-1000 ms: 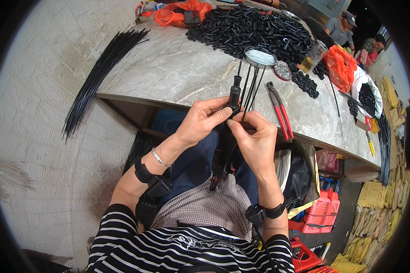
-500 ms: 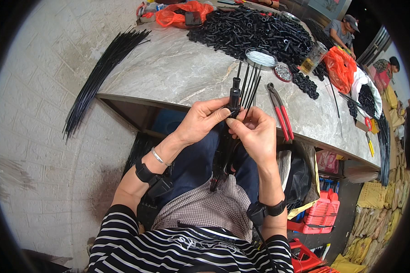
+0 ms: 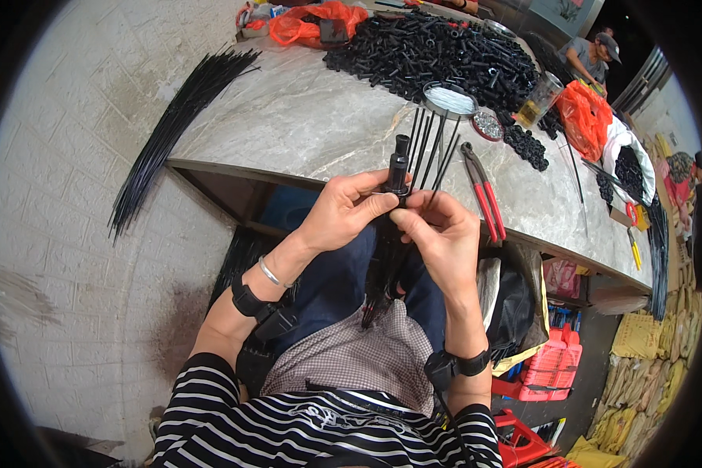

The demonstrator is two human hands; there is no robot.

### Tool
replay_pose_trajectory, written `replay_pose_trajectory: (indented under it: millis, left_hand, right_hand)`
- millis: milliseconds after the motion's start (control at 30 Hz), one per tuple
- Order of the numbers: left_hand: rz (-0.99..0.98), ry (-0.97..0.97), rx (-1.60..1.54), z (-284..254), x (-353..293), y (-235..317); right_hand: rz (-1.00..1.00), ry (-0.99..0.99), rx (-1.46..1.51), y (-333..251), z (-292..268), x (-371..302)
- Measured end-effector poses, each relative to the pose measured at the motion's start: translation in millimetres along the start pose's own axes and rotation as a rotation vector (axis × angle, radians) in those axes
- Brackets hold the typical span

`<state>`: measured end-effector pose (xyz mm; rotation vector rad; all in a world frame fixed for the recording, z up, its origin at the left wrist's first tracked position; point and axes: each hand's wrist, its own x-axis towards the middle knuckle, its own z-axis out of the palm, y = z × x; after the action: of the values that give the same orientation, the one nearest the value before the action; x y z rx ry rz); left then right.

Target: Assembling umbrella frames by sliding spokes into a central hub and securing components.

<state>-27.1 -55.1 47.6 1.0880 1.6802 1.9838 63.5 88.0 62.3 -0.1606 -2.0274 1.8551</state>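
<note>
Above my lap, at the table's front edge, my left hand (image 3: 337, 209) is closed, with thumb and fingers around a black stepped plastic tube fitting (image 3: 398, 162) that stands upright. Close against it, my right hand (image 3: 448, 235) pinches beside the fitting's lower end; several thin black rods (image 3: 424, 148) fan upward from its fingers. Just what the right fingertips grip is partly hidden. Below both hands, a dark bundle (image 3: 384, 269) hangs down to the checked cloth on my lap. Red-handled pliers (image 3: 485, 195) lie on the table to the right of my right hand.
A large heap of black plastic fittings (image 3: 437, 58) covers the table's far side. Nearer are a dish of pale pins (image 3: 450, 100), a dish of small metal parts (image 3: 487, 125) and black rings (image 3: 526, 147). Long black rods (image 3: 175, 129) overhang the left edge. A person (image 3: 589, 58) sits far right.
The fitting has shifted slightly left and down. My right hand has moved a little right, and the rods above it are spread wider and lean differently.
</note>
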Motion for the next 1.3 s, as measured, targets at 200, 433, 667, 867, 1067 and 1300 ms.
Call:
replay_pose_trajectory:
  millis: [200,433,667,867,1067,1300]
  left_hand:
    - [0.003,-0.027,-0.112,0.0,-2.9,-0.8]
    - [-0.007,-0.068,-0.125,-3.2,-5.5,-2.8]
    - [0.188,-0.111,0.055,-9.2,-5.4,-4.0]
    - [0.053,0.007,-0.172,-1.5,-7.8,-3.6]
    - [0.077,0.004,-0.177,-2.6,-8.5,-7.3]
    - [0.110,0.009,-0.127,0.1,-8.8,-3.2]
  right_hand:
    - [-0.098,0.059,0.022,-5.1,2.1,-9.3]
    - [-0.253,0.094,-0.164,-6.4,2.7,-11.7]
    - [0.039,-0.014,0.114,-13.6,-0.9,-7.9]
    - [0.058,-0.066,0.134,-12.4,-4.6,-0.3]
    - [0.151,-0.101,0.177,-15.2,-3.7,-1.3]
    - [-0.113,0.032,0.084,-10.3,2.0,-9.1]
